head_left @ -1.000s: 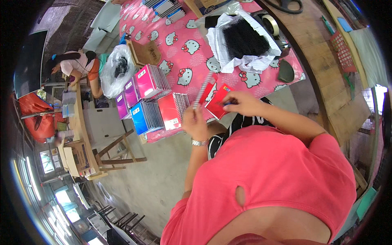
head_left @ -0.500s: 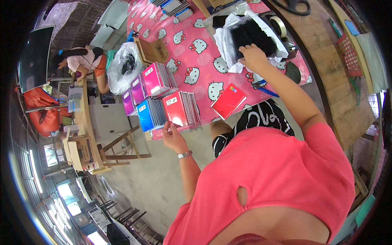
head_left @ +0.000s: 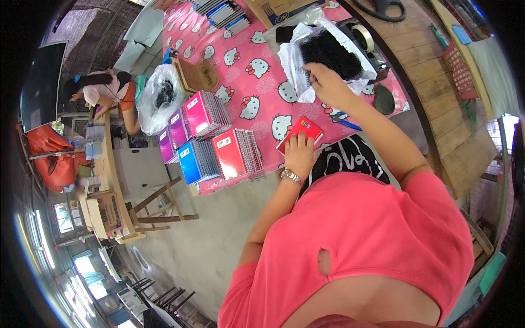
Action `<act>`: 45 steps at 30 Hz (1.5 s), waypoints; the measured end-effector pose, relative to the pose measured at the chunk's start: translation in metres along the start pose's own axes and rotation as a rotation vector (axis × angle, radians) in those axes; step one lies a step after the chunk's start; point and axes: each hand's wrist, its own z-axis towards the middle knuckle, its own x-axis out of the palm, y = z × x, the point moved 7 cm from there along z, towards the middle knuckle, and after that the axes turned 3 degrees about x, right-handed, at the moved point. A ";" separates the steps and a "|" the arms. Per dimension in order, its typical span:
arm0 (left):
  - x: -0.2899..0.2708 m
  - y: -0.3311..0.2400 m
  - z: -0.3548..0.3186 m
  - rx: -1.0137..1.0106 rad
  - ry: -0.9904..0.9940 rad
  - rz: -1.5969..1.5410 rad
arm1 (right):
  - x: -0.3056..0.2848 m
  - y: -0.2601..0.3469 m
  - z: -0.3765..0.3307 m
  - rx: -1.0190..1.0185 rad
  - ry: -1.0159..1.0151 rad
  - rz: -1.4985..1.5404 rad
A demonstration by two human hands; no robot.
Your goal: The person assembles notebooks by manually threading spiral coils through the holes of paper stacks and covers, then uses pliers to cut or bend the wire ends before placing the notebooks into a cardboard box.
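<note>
My left hand (head_left: 299, 157) lies over a red notebook (head_left: 307, 129) at the table's near edge, its fingers stretched across the cover and hiding part of it. In the earlier view this notebook shows a row of holes along one edge and no coil. At the far right, my right hand (head_left: 330, 87) is closed in a pinch beside a pile of black binding coils (head_left: 331, 53). A thin dark coil shows at its fingertips. White paper (head_left: 294, 54) wraps the pile. To the left stand stacks of coil-bound notebooks: red (head_left: 229, 156), blue (head_left: 191, 162), magenta (head_left: 200, 115) and purple (head_left: 178, 128).
A clear plastic bag (head_left: 159, 101) with black contents and a wooden block (head_left: 198, 75) sit past the stacks. A tape roll (head_left: 362, 38), a dark oval object (head_left: 384, 98) and blue-handled scissors (head_left: 349, 124) lie at right. Another person (head_left: 112, 90) works at a bench.
My left hand has gone from the red notebook stack rightward onto the loose red notebook. My right hand has shifted left to the pile's near side, and its fingers have pinched together.
</note>
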 end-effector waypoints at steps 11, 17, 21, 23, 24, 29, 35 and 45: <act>-0.037 0.035 0.007 -0.107 0.098 0.024 | 0.033 -0.012 -0.136 0.293 0.290 0.358; -0.027 0.020 0.005 -0.153 -0.196 0.151 | 0.086 0.028 -0.165 0.273 0.620 0.551; -0.022 0.026 0.003 -0.133 -0.196 0.018 | 0.049 0.010 -0.133 0.264 0.671 0.367; -0.021 0.027 -0.001 -0.113 -0.188 -0.007 | 0.031 0.017 -0.114 0.140 0.654 0.186; -0.022 0.023 0.000 -0.082 -0.169 -0.031 | 0.025 0.021 -0.109 0.013 0.506 0.176; -0.029 0.017 0.001 -0.064 -0.145 -0.070 | 0.032 0.016 -0.108 -0.035 0.545 0.199; -0.029 0.016 -0.002 -0.065 -0.151 -0.115 | 0.024 0.028 -0.108 -0.096 0.379 0.127; -0.035 0.014 0.002 -0.045 -0.185 -0.146 | 0.036 0.022 -0.121 0.115 0.487 0.215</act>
